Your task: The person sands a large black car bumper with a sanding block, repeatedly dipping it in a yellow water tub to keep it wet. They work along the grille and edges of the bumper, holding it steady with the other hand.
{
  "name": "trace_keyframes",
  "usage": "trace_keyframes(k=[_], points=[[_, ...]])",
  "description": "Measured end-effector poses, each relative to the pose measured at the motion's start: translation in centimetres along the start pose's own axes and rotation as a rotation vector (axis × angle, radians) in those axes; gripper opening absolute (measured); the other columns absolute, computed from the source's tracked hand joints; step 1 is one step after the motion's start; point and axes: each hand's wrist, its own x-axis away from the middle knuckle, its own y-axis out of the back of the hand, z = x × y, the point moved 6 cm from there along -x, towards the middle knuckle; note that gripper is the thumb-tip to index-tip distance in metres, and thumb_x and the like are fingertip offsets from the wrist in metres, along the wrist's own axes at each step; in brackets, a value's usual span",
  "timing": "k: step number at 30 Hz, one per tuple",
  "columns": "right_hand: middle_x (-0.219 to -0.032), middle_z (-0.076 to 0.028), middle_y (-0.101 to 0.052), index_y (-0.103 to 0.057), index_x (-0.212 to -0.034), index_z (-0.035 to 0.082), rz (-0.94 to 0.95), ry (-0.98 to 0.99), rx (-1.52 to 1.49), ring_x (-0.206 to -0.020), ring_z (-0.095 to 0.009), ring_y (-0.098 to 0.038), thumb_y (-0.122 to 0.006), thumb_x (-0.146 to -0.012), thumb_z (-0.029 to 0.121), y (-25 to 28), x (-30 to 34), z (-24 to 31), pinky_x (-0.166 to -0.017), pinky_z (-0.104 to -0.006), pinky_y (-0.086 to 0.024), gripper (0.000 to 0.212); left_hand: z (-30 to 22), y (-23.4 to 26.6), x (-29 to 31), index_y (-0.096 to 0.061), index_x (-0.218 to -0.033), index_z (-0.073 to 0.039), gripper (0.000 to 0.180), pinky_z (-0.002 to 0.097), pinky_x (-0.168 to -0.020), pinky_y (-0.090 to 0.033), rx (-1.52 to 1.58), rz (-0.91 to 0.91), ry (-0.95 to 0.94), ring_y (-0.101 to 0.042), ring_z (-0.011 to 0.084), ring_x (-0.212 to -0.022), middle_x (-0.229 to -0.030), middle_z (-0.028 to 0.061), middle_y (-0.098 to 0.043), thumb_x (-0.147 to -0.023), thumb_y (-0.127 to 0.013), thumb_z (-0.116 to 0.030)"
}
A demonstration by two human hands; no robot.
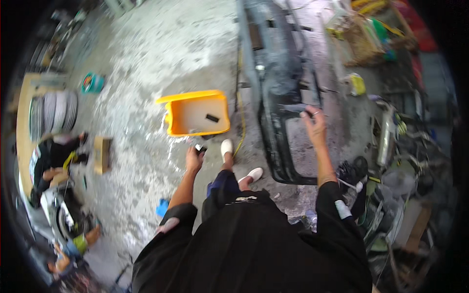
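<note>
A dark grey and black car bumper (pixel 277 146) stretches away from me, right of centre. My right hand (pixel 316 128) is at its near part, fingers bent and apart, with the fingertips at or just over a crossbar; whether they touch it I cannot tell. In my left hand (pixel 193 160) is a small black block (pixel 201 150) with a pale patch, held low between the bumper and my left side. Just beyond that hand stands a yellow bin (pixel 198 131) of cloudy whitish water. Another black block (pixel 212 118) lies in the water.
A yellow hose or cord (pixel 243 124) runs along the floor beside the bumper. Piled metal parts (pixel 391 166) crowd the right side. On the left are stacked tires (pixel 53 115), a cardboard box (pixel 101 155), a teal bucket (pixel 93 83) and a person in black (pixel 51 158).
</note>
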Motion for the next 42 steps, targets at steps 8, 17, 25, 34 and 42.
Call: trace_keyframes(k=[8, 17, 25, 34, 42], points=[[-0.129, -0.015, -0.07, -0.072, -0.126, 0.001, 0.315, -0.03, 0.285, -0.109, -0.031, -0.071, -0.072, -0.102, 0.027, -11.0, -9.3, -4.7, -0.09, -0.0359, -0.056, 0.035, 9.0, -7.3, -17.7, -0.061, -0.106, -0.004, 0.029, 0.0553, -0.086, -0.048, -0.001, -0.067, -0.045, -0.058, 0.0455, -0.1, -0.106, 0.0193, -0.062, -0.088, -0.079, -0.016], [-0.13, -0.015, -0.07, -0.073, -0.13, -0.001, 0.308, -0.025, 0.452, -0.11, -0.024, -0.071, -0.066, -0.104, 0.015, -10.8, -9.6, -6.5, -0.091, -0.0316, -0.054, 0.031, 16.9, -24.8, -33.4, -0.063, -0.134, -0.005, 0.037, 0.0557, -0.095, -0.049, -0.549, 0.151, -0.188, -0.062, 0.0408, -0.114, -0.127, 0.0156, -0.067, -0.102, -0.066, -0.024], [-0.137, -0.015, -0.066, -0.067, -0.142, 0.008, 0.476, -0.062, 0.284, -0.118, -0.033, -0.069, -0.078, -0.095, 0.037, -10.2, -9.3, -6.0, -0.098, -0.0363, -0.053, 0.056, 6.4, -16.4, -27.9, -0.062, -0.119, 0.0, 0.022, 0.0515, -0.086, -0.048, -0.215, -0.309, -0.409, -0.061, 0.0394, -0.099, -0.107, 0.0173, -0.066, -0.1, -0.065, -0.01], [-0.175, -0.014, -0.025, -0.025, -0.168, 0.039, 0.781, 0.387, 0.376, -0.147, -0.046, -0.042, -0.091, -0.067, 0.059, -8.1, -6.1, -9.1, -0.116, -0.0575, -0.046, 0.123, -7.5, -2.9, -12.6, -0.062, -0.106, -0.002, 0.022, 0.0551, -0.092, -0.048, -0.389, 0.072, -0.185, -0.059, 0.0461, -0.106, -0.113, 0.0212, -0.063, -0.089, -0.075, -0.006], [-0.174, -0.011, -0.03, -0.03, -0.165, 0.048, 0.656, 0.416, 0.396, -0.139, -0.048, -0.054, -0.092, -0.065, 0.038, -7.5, -6.0, -9.4, -0.108, -0.0578, -0.052, 0.118, -32.8, -4.4, -1.3, -0.062, -0.121, -0.002, 0.037, 0.0492, -0.092, -0.052, 0.091, -0.068, -0.383, -0.063, 0.0452, -0.107, -0.109, 0.0221, -0.062, -0.089, -0.08, -0.011]])
